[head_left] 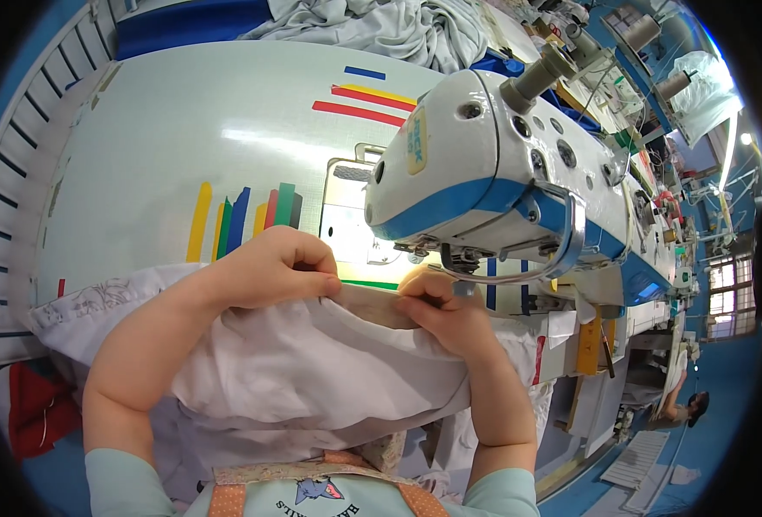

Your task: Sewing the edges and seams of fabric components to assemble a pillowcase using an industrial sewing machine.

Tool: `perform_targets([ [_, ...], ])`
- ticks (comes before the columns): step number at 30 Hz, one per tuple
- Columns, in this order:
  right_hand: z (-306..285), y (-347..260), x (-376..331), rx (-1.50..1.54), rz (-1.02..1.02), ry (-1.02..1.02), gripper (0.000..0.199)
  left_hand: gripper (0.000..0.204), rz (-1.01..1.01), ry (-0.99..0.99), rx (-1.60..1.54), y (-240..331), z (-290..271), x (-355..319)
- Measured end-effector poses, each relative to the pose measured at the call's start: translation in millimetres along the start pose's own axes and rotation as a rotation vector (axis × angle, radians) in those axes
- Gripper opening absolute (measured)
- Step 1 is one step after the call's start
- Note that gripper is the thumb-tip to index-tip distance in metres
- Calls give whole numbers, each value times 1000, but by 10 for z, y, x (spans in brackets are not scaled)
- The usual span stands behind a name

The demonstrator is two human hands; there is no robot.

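Observation:
A white garment [312, 370] spreads over the table's front edge and hangs toward my lap. My left hand [282, 269] pinches its upper edge between thumb and fingers. A short way to the right, my right hand [441, 306] pinches the same edge, just below the needle area of the sewing machine [467, 164]. Between both hands the edge sags a little. The white and blue machine head has a curved metal guard [575, 233] on its near side. Its lamp lights the needle plate [355, 211], and the garment lies in front of that plate.
Coloured tape strips [239, 220] are stuck on the pale table [140, 146] left of the machine, with more red and yellow strips [359, 112] behind. Grey fabric [372, 30] is heaped at the back. Thread cones [640, 33] stand at upper right. Another person [687, 409] is far right.

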State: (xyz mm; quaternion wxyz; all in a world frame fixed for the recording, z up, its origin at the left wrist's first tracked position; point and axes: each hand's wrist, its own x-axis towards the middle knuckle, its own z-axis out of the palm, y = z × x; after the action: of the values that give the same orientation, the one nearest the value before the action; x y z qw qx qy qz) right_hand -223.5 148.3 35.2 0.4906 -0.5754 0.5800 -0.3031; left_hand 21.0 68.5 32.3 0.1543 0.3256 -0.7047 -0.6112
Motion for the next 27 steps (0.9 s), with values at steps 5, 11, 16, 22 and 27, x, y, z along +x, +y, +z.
perform_targets([
  [5, 19, 50, -22, -47, 5, 65, 10, 10, 60, 26, 286, 3, 63, 7],
  [11, 54, 147, -19, -271, -215, 120, 16, 18, 209, 105, 602, -25, 141, -4],
  [16, 91, 176, -12, -296, -251, 149, 19, 20, 256, 169, 585, -59, 176, -2],
  [22, 124, 161, 8, -403, -259, 146, 21, 20, 258, 231, 650, -61, 216, 22],
  [27, 126, 144, -7, -445, -259, 151, 6, 19, 207, 305, 674, -60, 269, 72],
])
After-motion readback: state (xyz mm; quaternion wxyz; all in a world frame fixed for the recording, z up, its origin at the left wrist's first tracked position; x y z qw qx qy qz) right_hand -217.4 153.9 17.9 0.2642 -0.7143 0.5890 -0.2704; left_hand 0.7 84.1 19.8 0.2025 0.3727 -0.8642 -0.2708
